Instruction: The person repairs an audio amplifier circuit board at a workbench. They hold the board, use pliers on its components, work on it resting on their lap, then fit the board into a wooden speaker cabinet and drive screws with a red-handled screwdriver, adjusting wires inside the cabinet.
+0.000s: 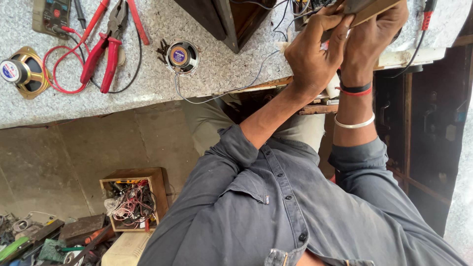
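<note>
Fingers (340, 29) grip a board (367, 10); wooden box (160, 180) holds tangled wires (133, 204) (red, white).

A flat wooden panel (373, 10), light brown with a darker face, sits tilted at the far edge of the speckled grey bench (207, 74), clasped from both sides, mostly hidden, with thin wires just beside it.

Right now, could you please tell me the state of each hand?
Left hand: closed, gripping the brown board.
Right hand: closed, holding the same brown board.
</note>
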